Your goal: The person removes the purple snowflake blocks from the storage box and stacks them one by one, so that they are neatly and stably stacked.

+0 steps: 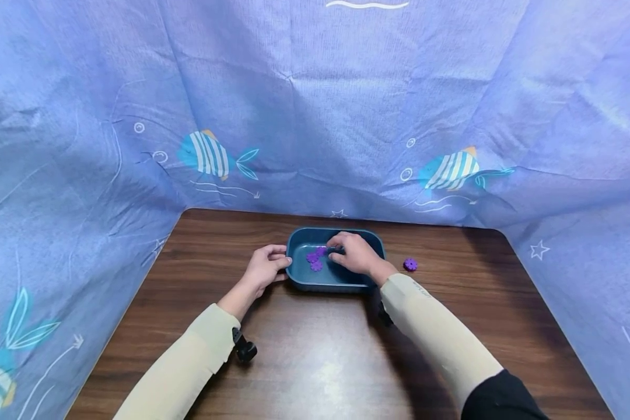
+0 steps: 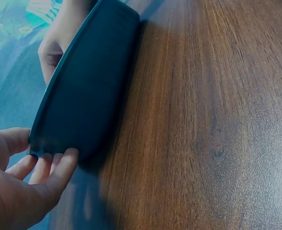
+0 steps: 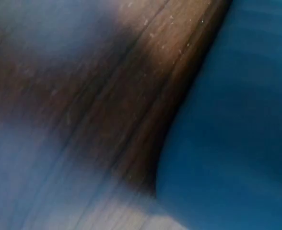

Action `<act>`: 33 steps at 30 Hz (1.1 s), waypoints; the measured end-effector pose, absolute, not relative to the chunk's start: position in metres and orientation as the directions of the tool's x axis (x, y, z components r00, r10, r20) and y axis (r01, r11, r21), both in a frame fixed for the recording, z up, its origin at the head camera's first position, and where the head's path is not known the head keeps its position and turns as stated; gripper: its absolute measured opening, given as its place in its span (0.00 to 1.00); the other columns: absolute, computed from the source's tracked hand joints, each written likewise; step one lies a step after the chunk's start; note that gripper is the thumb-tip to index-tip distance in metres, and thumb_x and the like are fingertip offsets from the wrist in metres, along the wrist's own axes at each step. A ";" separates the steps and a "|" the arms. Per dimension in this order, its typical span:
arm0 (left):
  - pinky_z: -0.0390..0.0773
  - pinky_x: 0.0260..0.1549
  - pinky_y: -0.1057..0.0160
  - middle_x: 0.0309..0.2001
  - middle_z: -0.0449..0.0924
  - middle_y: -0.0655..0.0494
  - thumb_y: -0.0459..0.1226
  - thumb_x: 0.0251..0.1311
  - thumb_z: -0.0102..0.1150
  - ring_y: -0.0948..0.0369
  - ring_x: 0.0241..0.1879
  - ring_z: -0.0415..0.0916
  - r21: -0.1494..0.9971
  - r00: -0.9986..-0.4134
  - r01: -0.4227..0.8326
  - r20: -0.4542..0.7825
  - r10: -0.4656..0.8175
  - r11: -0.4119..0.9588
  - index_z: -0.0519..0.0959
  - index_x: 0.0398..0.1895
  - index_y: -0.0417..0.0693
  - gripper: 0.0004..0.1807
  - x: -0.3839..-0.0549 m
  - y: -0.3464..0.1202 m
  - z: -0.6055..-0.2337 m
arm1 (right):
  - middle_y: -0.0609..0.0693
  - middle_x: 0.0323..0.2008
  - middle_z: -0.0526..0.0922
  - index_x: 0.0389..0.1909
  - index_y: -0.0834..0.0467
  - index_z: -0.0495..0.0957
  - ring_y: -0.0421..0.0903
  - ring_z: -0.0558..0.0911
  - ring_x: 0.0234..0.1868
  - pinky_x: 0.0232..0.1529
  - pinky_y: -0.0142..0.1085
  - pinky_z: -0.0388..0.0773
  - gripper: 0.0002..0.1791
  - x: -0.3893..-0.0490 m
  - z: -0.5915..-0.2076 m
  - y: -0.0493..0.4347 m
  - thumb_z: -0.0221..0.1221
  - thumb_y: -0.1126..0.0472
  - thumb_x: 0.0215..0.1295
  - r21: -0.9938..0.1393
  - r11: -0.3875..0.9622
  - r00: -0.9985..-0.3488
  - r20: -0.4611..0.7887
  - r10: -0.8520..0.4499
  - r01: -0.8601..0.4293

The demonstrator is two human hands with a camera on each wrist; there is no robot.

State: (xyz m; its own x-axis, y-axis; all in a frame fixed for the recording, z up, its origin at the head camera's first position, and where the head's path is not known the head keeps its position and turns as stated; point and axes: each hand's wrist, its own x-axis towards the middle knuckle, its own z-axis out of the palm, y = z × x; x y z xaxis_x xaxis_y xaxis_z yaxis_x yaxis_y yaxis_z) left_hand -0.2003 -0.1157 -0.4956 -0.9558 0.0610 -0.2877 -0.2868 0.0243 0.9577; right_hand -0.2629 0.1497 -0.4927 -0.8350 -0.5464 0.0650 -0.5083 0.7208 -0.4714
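Observation:
A dark blue rectangular plastic bin [image 1: 336, 287] stands on the table. My left hand [image 1: 265, 267] holds its left end, thumb at the rim and fingertips against the outer wall; the left wrist view shows these fingers [image 2: 64, 175] on the wall. Several small purple notched discs [image 1: 316, 265] lie inside, left of the middle. My right hand [image 1: 356, 254] reaches over the right side into the bin, its thumb and fingers apart beside the discs, with nothing seen between them. In the right wrist view only the bin's outer wall [image 3: 232, 129] shows, blurred; the hand is out of sight.
Another purple notched disc [image 1: 410, 265], perhaps stacked, lies on the wooden table [image 1: 304, 350] to the right of the bin, near my right wrist. A blue fabric curtain [image 1: 336, 116] with fish prints rises behind the table and along both sides.

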 end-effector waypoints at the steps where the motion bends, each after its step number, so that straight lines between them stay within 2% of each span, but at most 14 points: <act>1: 0.87 0.47 0.48 0.51 0.78 0.41 0.28 0.68 0.62 0.55 0.47 0.81 0.957 -0.956 -0.288 -0.289 0.060 0.023 0.73 0.66 0.35 0.24 -0.201 -0.116 -0.495 | 0.52 0.51 0.85 0.54 0.58 0.85 0.49 0.83 0.51 0.57 0.47 0.82 0.15 -0.264 -0.494 0.148 0.66 0.59 0.69 -0.466 0.723 -0.833 0.061 -0.549 -0.511; 9: 0.89 0.44 0.52 0.51 0.79 0.42 0.28 0.68 0.62 0.52 0.50 0.81 0.955 -0.952 -0.296 -0.297 0.067 0.024 0.74 0.66 0.36 0.24 -0.201 -0.114 -0.494 | 0.52 0.52 0.85 0.54 0.57 0.84 0.49 0.83 0.52 0.58 0.46 0.82 0.15 -0.268 -0.499 0.136 0.66 0.59 0.69 -0.446 0.736 -0.828 0.023 -0.560 -0.510; 18: 0.88 0.46 0.51 0.52 0.78 0.42 0.29 0.68 0.62 0.57 0.46 0.81 0.953 -0.951 -0.301 -0.302 0.068 0.018 0.74 0.66 0.37 0.24 -0.203 -0.116 -0.495 | 0.50 0.54 0.84 0.55 0.54 0.85 0.49 0.83 0.54 0.61 0.47 0.80 0.15 -0.267 -0.500 0.127 0.67 0.58 0.69 -0.321 0.794 -0.838 -0.005 -0.546 -0.516; 27: 0.87 0.47 0.48 0.52 0.77 0.40 0.29 0.68 0.62 0.50 0.50 0.81 0.959 -0.957 -0.283 -0.284 0.063 0.022 0.74 0.66 0.36 0.23 -0.202 -0.118 -0.495 | 0.50 0.54 0.84 0.55 0.52 0.85 0.50 0.83 0.56 0.62 0.47 0.80 0.15 -0.264 -0.496 0.116 0.67 0.58 0.69 -0.211 0.827 -0.842 -0.033 -0.538 -0.520; 33: 0.89 0.44 0.50 0.50 0.78 0.41 0.29 0.68 0.63 0.53 0.46 0.82 0.958 -0.957 -0.285 -0.286 0.059 0.016 0.74 0.65 0.34 0.23 -0.198 -0.118 -0.493 | 0.49 0.53 0.84 0.54 0.52 0.87 0.49 0.83 0.55 0.61 0.46 0.81 0.14 -0.263 -0.492 0.113 0.67 0.57 0.69 -0.152 0.836 -0.837 -0.079 -0.542 -0.527</act>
State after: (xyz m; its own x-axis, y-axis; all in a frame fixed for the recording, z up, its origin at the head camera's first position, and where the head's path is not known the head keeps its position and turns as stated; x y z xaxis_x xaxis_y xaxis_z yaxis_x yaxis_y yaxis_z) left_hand -0.1984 -0.1176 -0.4932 -0.9565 0.0585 -0.2857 -0.2853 0.0157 0.9583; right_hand -0.2631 0.1135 -0.4917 -0.8366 -0.5421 -0.0788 -0.5274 0.8360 -0.1517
